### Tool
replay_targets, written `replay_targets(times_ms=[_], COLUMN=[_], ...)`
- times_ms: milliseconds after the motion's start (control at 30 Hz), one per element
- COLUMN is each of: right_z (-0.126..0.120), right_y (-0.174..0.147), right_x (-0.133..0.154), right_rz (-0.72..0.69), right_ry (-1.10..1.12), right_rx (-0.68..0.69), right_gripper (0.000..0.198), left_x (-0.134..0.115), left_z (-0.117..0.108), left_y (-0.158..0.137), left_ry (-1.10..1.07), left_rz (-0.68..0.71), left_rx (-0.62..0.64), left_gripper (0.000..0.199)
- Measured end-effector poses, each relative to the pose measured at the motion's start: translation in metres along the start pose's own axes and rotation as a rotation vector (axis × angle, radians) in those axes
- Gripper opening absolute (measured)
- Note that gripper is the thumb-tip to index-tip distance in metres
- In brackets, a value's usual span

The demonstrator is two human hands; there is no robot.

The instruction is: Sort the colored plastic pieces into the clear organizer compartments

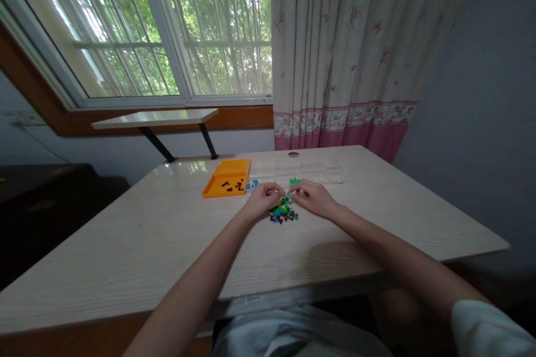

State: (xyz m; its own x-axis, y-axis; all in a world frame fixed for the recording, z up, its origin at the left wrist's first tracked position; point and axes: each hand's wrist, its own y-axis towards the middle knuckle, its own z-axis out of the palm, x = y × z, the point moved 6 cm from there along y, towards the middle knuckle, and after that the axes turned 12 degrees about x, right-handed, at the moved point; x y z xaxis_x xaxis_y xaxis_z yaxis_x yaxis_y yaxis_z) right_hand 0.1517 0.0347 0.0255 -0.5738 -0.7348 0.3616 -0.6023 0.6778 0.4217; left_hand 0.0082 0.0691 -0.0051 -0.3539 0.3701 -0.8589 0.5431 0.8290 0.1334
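A small pile of mixed toy bricks [283,212], green, blue and dark brown, lies on the table in front of me. My left hand [265,198] is at the pile's upper left, its fingers curled together. Across from it, my right hand [313,196] hovers at the upper right with thumb and fingers pinched. Whatever is between the fingertips of either hand is too small to make out. Just behind my hands stand clear plastic compartments [288,169]; green pieces [295,182] and blue pieces [252,184] sit in them.
An open orange box [226,179] with several dark brown pieces [238,185] stands left of the clear compartments. A raised shelf [157,117] on black legs is at the table's back left. The pale table [167,245] ends at a wall, window and curtain [335,67].
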Motion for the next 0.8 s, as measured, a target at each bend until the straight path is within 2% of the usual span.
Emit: replay_targets(times_ms=[100,167,267,333,500,800], right_z=[-0.01,-0.016,-0.022,-0.023,-0.022,-0.024], right_y=[-0.001,-0.002,-0.002,-0.002,-0.001,-0.002], right_x=[-0.002,-0.004,-0.006,-0.007,-0.005,-0.006], right_rz=[0.006,0.015,0.034,0.04,0.036,0.073], right_ry=[0.019,0.025,0.022,0.023,0.032,0.054], right_rx=[-0.077,-0.132,-0.172,-0.178,-0.178,-0.208], right_gripper=[0.019,0.019,0.019,0.02,0.019,0.021], left_x=[0.002,0.0,-0.007,-0.011,-0.006,-0.002], left_z=[-0.008,-0.008,-0.003,0.002,0.006,0.004], left_y=[-0.003,-0.005,-0.009,-0.009,-0.007,-0.006], left_ry=[0.287,0.472,0.604,0.661,0.794,0.747], left_rz=[0.002,0.012,0.079,0.095,0.029,0.035], left_rx=[-0.011,0.039,0.124,0.16,0.2,0.194], left_gripper=[0.029,0.03,0.033,0.035,0.035,0.029])
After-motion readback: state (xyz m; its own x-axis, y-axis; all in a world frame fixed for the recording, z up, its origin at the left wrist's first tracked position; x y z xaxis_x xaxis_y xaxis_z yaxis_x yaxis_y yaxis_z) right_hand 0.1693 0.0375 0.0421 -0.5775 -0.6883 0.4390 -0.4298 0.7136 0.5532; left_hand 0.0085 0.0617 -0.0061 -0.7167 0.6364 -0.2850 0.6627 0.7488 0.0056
